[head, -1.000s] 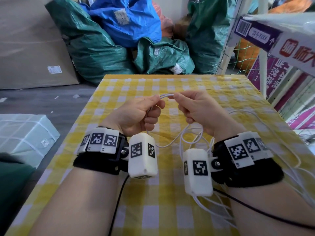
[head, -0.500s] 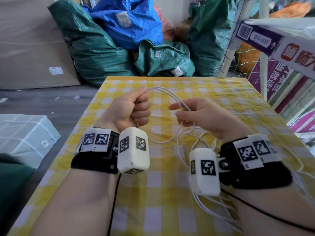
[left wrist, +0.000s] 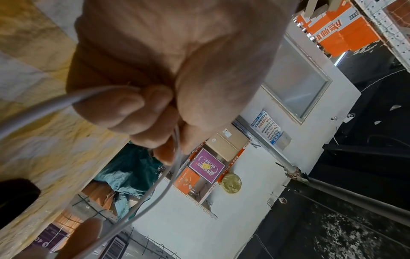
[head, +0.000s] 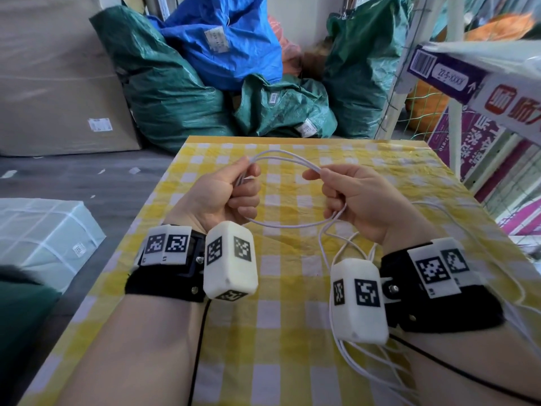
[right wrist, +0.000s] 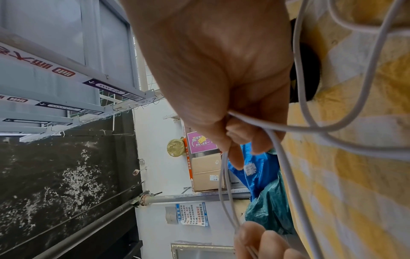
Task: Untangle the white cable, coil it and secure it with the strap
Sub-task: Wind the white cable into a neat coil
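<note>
A thin white cable [head: 288, 156] arcs between both hands above the yellow checked table [head: 292, 361]. My left hand [head: 234, 190] grips a bundle of its strands in a curled fist, which shows close up in the left wrist view as the cable [left wrist: 175, 150] leaving the fingers [left wrist: 137, 112]. My right hand [head: 336, 186] pinches the other side of the loop; the cable [right wrist: 224, 173] runs out between its thumb and fingers. A lower strand sags between the hands, and loose tangled lengths [head: 366, 367] trail under my right wrist onto the table. No strap is visible.
Green bags [head: 164, 83] and a blue bag [head: 231, 39] are piled beyond the table's far edge. A white shelf frame with boxes [head: 480, 83] stands close on the right. A wrapped pale parcel [head: 38, 230] lies on the floor to the left.
My hands have drawn apart, stretching a wider double loop of cable between them. The left hand has closed further round its strands, and both hands sit a little higher over the table.
</note>
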### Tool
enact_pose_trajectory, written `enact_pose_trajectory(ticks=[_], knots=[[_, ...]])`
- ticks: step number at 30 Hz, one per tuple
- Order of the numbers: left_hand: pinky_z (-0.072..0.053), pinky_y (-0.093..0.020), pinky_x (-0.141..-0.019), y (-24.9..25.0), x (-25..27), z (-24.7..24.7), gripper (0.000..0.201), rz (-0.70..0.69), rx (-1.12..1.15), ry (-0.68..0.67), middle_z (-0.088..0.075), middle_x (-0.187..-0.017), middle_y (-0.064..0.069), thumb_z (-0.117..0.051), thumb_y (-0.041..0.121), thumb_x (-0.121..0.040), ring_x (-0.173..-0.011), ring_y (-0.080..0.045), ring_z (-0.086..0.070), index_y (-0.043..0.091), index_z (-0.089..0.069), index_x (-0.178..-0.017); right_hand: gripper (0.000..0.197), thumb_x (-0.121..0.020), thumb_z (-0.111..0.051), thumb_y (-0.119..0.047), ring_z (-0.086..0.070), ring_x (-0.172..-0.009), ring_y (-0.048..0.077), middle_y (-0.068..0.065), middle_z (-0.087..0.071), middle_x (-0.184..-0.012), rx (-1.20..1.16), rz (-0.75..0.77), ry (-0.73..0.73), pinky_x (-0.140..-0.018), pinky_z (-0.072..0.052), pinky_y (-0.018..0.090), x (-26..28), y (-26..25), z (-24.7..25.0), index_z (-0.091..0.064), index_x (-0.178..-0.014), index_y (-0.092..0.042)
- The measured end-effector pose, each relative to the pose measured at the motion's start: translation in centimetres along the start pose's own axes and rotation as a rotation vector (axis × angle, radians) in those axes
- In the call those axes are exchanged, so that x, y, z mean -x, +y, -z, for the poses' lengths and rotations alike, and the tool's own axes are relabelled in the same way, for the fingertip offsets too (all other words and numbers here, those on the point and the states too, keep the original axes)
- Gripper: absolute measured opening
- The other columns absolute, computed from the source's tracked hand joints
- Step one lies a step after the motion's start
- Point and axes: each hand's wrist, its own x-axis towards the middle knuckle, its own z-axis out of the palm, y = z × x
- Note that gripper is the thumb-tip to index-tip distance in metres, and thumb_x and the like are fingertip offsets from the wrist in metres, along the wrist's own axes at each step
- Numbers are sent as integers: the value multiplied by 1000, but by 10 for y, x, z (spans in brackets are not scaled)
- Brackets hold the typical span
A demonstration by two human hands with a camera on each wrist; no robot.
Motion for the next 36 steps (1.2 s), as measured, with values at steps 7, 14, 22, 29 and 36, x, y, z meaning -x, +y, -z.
enact_pose_trajectory(ticks=[7,14,22,29,36], knots=[[-24,-15,-35,-1,4,-6,29,-46,-92,41,-25,-53,5,-33,33,-101,-37,-5,-23,16,-56,-95,26,-100,-46,-20,-25,-47,8,-6,-30,-56,86,-7,39,-43,-31,19,0,2,0,-68,-104,-7],[-20,-17,-40,-3,5,-10,34,-60,-195,30,-24,-56,4,-35,39,-99,-40,-6,-21,17,-60,-105,25,-100,-46,-22,-22,-44,7,-8,-25,-52,122,-17,27,-38,-26,17,0,2,0,-69,-103,-12],[-23,-16,-37,-1,6,-6,35,-62,-206,-25,-26,-52,4,-31,30,-101,-38,-5,-23,11,-56,-86,25,-99,-48,-26,-21,-44,7,-11,-27,-49,170,-35,30,-36,-22,17,0,1,0,-71,-105,-19],[-17,-18,-40,-2,4,-8,31,-58,-241,12,-23,-54,4,-33,34,-101,-40,-6,-20,15,-57,-103,25,-99,-47,-27,-20,-43,7,-11,-27,-49,182,-31,18,-37,-20,18,1,0,1,-72,-102,-21],[-20,-17,-39,-2,4,-7,31,-88,-245,27,-26,-54,4,-32,27,-102,-40,-6,-20,11,-58,-97,25,-99,-47,-28,-21,-46,7,-9,-29,-52,198,-31,-10,-39,-20,18,2,-2,0,-71,-102,-20]])
